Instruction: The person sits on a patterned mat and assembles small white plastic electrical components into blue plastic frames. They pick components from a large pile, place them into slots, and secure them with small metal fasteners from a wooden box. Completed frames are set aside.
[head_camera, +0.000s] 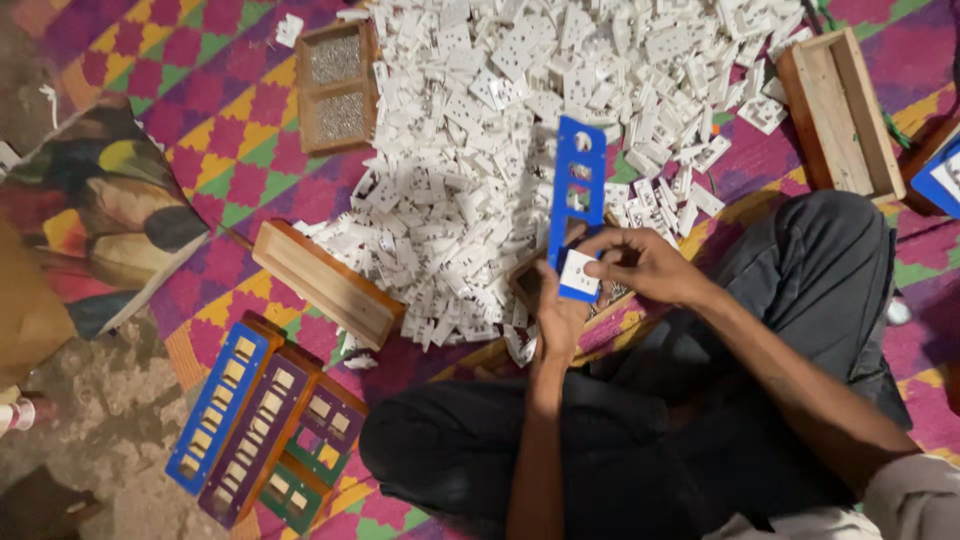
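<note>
A person sits cross-legged on a woven mat (250, 160) with bright pink, yellow and green squares. The left hand (558, 318) holds the bottom end of a long blue frame (577, 205). The frame is flat and hard with smooth edges, and it has a row of square holes. It stands almost straight up and down in the picture, with its long side pointing away from the person toward the pile. The left fingers are curled around its lower end.

The right hand (640, 265) pinches a small white square piece (579, 270) and presses it into the lowest hole of the frame. The piece looks like smooth plastic with tiny holes in it.

Behind the frame lies a big heap of white pieces (520, 110), all small, flat and blocky. A long wooden box (325, 282) lies tilted at the heap's left edge, and another wooden box (840, 110) sits at the far right. A wooden tray (338, 85) with two parts holds tiny shiny bits. Near the left knee lies a stack of frames (265, 415) in blue, purple and green, side by side.
</note>
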